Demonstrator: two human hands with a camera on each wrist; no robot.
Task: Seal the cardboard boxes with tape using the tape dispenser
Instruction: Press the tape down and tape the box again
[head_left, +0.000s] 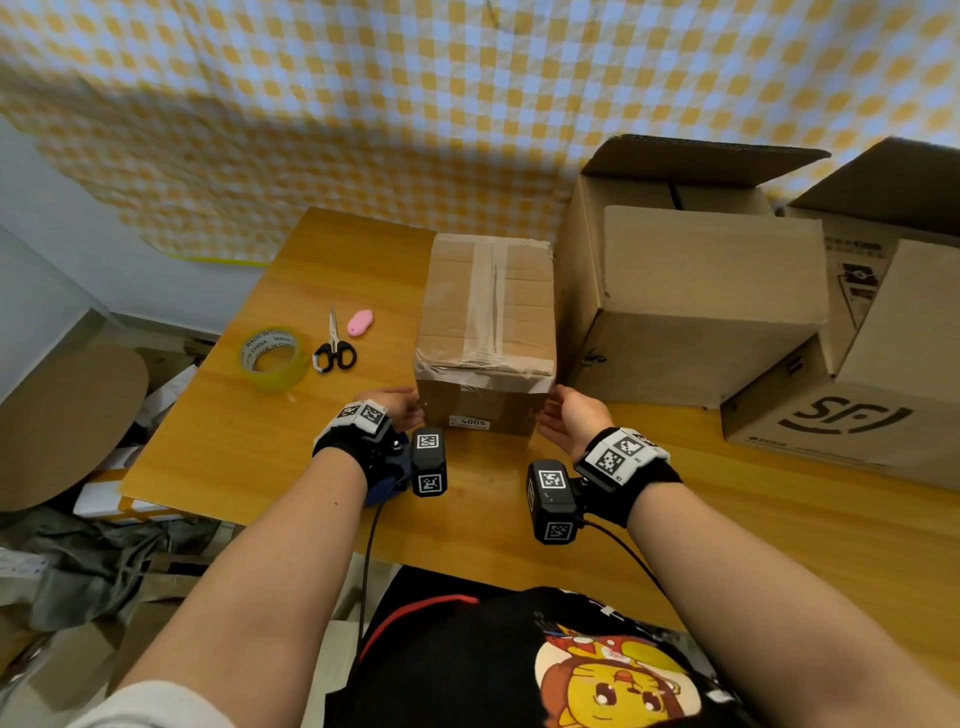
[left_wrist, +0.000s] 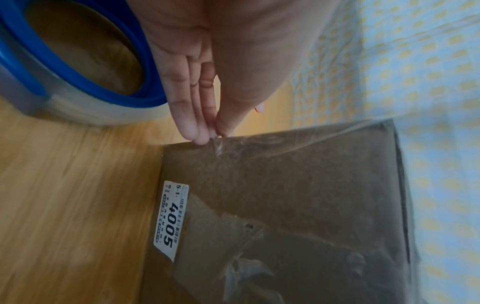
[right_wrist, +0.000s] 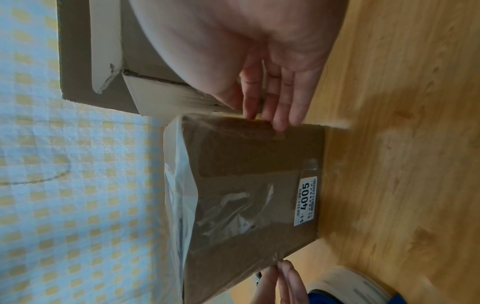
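Left hand (head_left: 400, 408) and right hand (head_left: 574, 415) flat-fingered against box (head_left: 485, 312) sides, gripping nothing — press evenly, keep it square; dispenser (left_wrist: 85, 82) beside left hand.

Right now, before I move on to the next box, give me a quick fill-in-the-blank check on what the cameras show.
1. The white label on the taped box reads ____.
2. The scissors lie between the pink cutter and the yellowish ____.
3. The left hand and right hand touch the box with ____ fingers.
4. The tape dispenser by the left hand is coloured ____.

Missing words: 4005; tape roll; straight; blue
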